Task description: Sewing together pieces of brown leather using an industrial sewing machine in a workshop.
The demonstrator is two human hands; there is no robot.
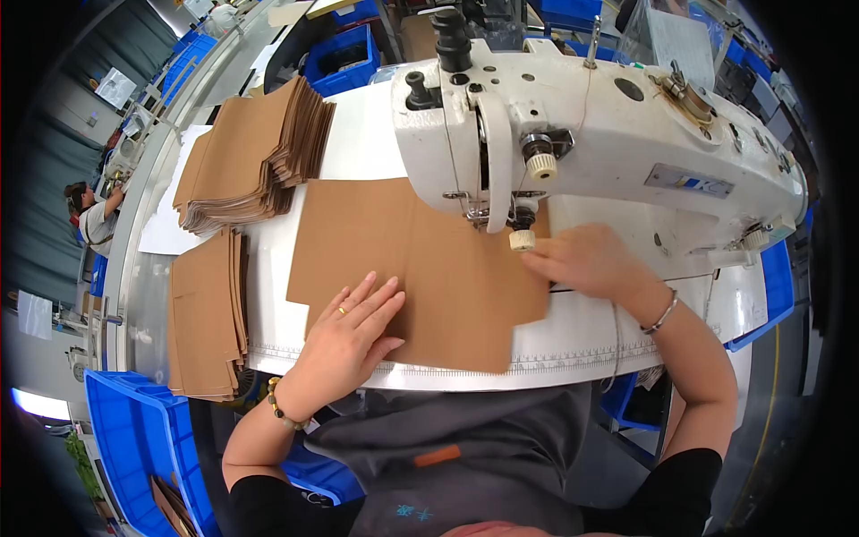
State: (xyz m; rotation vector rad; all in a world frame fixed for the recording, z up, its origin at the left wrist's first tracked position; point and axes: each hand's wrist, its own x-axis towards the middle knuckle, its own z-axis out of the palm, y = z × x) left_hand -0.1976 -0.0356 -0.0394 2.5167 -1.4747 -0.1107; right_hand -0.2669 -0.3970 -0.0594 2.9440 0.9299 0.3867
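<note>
A flat brown panel (447, 304), with notched corners and a faint crease down its middle, lies on the white sewing table. Its far right part passes beneath the head of a white sewing machine (608, 125). My left hand (353, 336) rests on the panel's near left part, fingers stretched out and palm down. Beside the needle area, my right hand (591, 259) is closed, its fingertips together at the panel's right edge, just below a cream knob (522, 240). The needle tip and presser foot are mostly hidden behind the machine head.
A tall stack of brown panels (242, 157) stands at the far left, with a lower stack (204, 313) nearer me. A printed ruler strip (573, 358) follows the table's front edge. Blue bins (139, 438) stand around the table. Another person (97, 215) works far left.
</note>
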